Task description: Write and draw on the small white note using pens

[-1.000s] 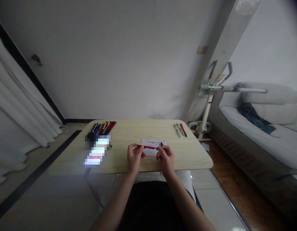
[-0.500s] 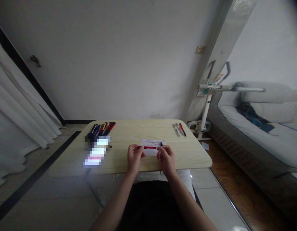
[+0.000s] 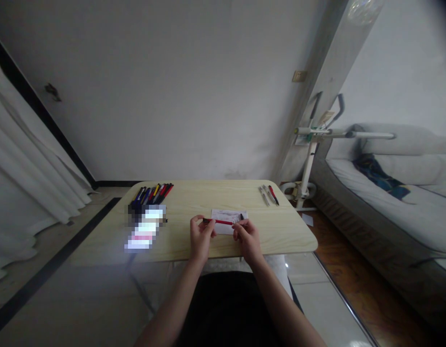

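Note:
A slim red pen [image 3: 223, 222] with a dark left end lies level between my two hands, above the table's near side. My left hand [image 3: 200, 237] pinches its dark end between thumb and fingers. The fingertips of my right hand [image 3: 247, 238] are closed at the pen's other end, partly covering it. Under the pen is a white paper [image 3: 223, 230] with handwriting on its upper part. A small dark object [image 3: 242, 217] shows by my right fingers; whether it is held or lies on the paper I cannot tell.
On the pale wooden table [image 3: 201, 195], several markers and pens [image 3: 154, 193] lie in a row at the back left. Three pens [image 3: 269, 195] lie at the back right. A pixelated bright screen [image 3: 145, 229] is at the left. A sofa [image 3: 389, 202] stands to the right.
The red pen and both hands have shifted slightly left, and the pen's dark left end shows more. My right fingers have moved a little inward. The other pens stay put.

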`<state>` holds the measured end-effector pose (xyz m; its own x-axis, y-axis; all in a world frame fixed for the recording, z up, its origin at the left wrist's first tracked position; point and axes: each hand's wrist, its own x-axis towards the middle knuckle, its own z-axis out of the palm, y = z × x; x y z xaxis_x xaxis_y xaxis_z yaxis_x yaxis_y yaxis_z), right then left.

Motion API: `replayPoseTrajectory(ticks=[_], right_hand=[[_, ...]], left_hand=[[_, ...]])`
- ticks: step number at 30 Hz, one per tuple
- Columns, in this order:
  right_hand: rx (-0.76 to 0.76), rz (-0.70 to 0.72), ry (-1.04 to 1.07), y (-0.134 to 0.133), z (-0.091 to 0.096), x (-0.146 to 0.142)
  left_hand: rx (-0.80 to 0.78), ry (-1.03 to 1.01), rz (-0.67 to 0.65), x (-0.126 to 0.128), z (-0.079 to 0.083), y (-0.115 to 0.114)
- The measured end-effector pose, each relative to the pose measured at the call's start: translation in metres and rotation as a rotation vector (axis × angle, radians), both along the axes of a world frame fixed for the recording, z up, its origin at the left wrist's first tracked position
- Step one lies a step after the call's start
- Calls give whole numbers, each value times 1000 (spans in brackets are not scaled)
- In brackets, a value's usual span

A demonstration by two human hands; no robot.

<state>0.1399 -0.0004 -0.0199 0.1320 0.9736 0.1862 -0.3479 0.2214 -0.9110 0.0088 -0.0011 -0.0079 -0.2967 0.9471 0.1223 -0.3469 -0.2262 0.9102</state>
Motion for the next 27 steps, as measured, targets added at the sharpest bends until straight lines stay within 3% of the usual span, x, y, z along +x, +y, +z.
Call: replayPoseTrajectory(ticks=[27], right_hand=[[-14,9,-39,0,-5,1]], left_hand=[[35,-16,56,0,-1,1]])
